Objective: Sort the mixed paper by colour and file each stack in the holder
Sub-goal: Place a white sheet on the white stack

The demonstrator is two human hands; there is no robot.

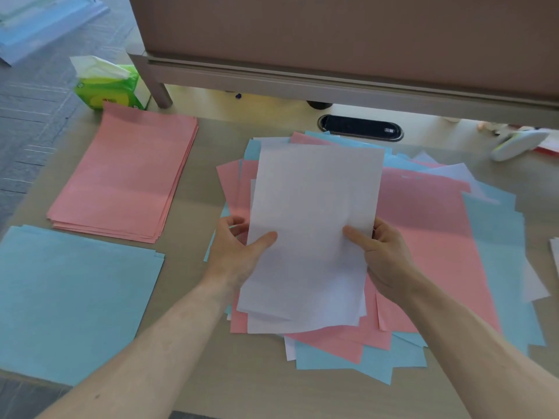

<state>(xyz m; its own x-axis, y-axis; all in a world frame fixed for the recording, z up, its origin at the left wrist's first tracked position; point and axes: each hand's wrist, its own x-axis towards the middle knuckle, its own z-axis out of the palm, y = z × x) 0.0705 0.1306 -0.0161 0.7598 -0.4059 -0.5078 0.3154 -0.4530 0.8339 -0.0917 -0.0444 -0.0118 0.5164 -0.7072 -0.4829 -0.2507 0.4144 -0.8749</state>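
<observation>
**White sheets lifted clear of the mixed pile**

The person holds a small bundle of white sheets [314, 207] in both hands, raised just above the mixed pile [429, 237] that sprawls over the middle of the counter [257, 388]. The left hand [239, 252] and right hand [384, 255] each pinch a long edge near the bundle's near end, thumb on top and fingers [234, 221] curled underneath, clamped on the paper.

The bundle's long axis runs from the counter's near edge toward its far edge, with the far short edge leaning slightly right.

Toward the left edge lie a sorted pink stack [127, 173] and, at the near left corner, a sorted blue stack [75, 297].

The main risk is the bundle's ragged near end: the sheets are stepped, not squared, so a loose one could slide out and drop back among the pink and blue. With both grips low on the bundle, the unsupported far end may also droop or crease. No holder is identifiable in view.
</observation>
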